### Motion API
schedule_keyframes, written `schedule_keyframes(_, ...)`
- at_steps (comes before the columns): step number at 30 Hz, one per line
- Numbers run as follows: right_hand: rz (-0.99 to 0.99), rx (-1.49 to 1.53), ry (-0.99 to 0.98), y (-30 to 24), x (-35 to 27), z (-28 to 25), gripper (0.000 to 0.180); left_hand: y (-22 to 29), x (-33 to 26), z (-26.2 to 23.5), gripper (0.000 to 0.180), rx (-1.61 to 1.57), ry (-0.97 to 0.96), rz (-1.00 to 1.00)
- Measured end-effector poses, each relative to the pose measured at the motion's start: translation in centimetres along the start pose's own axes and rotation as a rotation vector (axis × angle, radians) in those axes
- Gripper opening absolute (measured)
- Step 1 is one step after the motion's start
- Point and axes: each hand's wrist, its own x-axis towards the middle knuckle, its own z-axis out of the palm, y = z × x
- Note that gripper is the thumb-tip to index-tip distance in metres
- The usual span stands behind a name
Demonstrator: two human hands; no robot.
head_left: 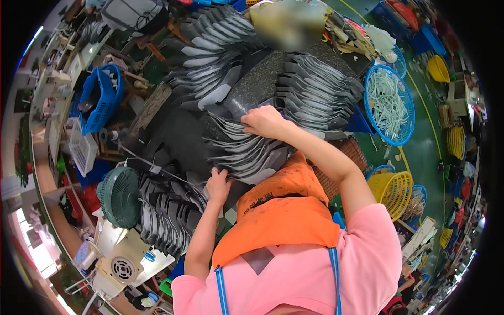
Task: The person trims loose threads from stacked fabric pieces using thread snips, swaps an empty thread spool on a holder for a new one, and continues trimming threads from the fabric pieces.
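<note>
A fanned stack of grey shoe-shaped pieces (245, 153), seemingly fabric, lies in front of me against my orange apron (281, 226). My right hand (268, 122) is closed at the stack's far edge, fingers curled down; what sits between the fingertips is hidden. At the near left end of the stack is my left hand (217, 187), with bent fingers drawn together beside the pieces. Its fingertips are too small to show what they hold. Further fanned rows of similar grey pieces (317, 92) lie beyond my right hand, and another row (202, 68) at the far left.
A dark work surface (181, 139) stretches left of the stack. More dark pieces (167, 215) lie near a green fan (119, 197) and a sewing machine (125, 265). On the right stand a blue basket (371, 100) of pale strips and a yellow basket (391, 191). Another person (287, 23) is across.
</note>
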Motion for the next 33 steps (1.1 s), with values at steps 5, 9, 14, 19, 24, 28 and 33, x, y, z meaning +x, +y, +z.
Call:
schedule_keyframes(5, 0.166, 0.015, 0.074, 3.1, -4.5, -7.1, 0.022, 4.7, 2.4, -4.6, 0.027, -0.153, 0.068, 0.258)
schedule_keyframes(9, 0.353, 0.059, 0.192, 8.6, -9.2, -13.7, 0.024, 11.5, 6.3, -8.1, 0.029, -0.200, 0.146, 0.450)
schedule_keyframes(14, 0.576, -0.188, 0.139, 20.2, -11.8, -10.6, 0.027, 17.7, 13.3, -3.0, 0.062, -0.245, 0.104, 0.472)
schedule_keyframes(19, 0.682, -0.095, 0.411, 18.9, -4.9, -10.3, 0.026, 15.5, 12.7, -5.1, 0.063, -0.424, 0.037, 0.226)
schedule_keyframes(24, 0.598, 0.294, 0.277, 23.6, 9.7, -5.3, 0.043, 0.2, 4.4, -2.7, 0.033, -0.268, -0.489, -0.043)
schedule_keyframes(28, 0.851, 0.226, 0.126, 25.8, 15.6, -3.0, 0.046, -5.5, -11.2, 1.2, 0.034, -0.850, -1.119, -0.170)
schedule_keyframes(33, 1.028, 0.197, 0.129, 26.0, 14.5, 0.1, 0.037, -3.5, -3.2, 2.0, 0.034, -0.514, -0.651, -0.372)
